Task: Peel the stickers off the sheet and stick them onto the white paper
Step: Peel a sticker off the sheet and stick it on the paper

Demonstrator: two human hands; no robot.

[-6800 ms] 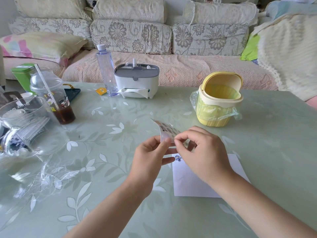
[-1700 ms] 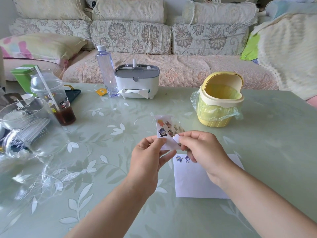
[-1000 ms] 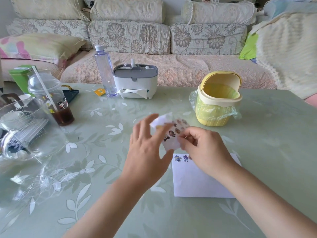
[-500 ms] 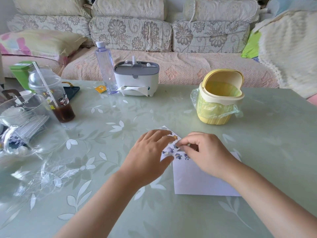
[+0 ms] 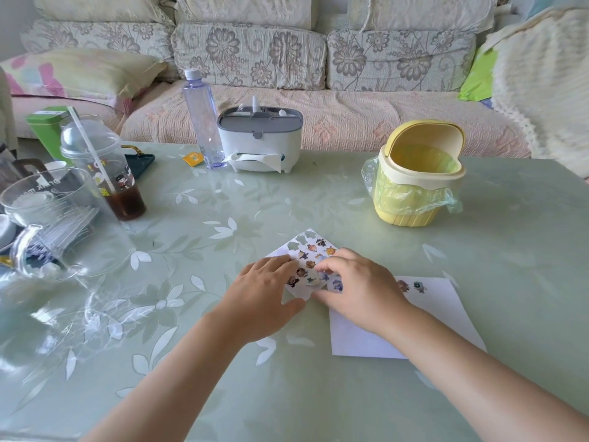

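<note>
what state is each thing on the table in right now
sticker sheet: lying flat, some slots empty
white paper: flat, stickers along far edge
left hand: straight fingers pressing the sheet
right hand: fingers curled at a sticker, grip unclear
yellow bin: lid open, bag-lined
water bottle: upright, capped
drink cup: upright, lidded, straw in
</note>
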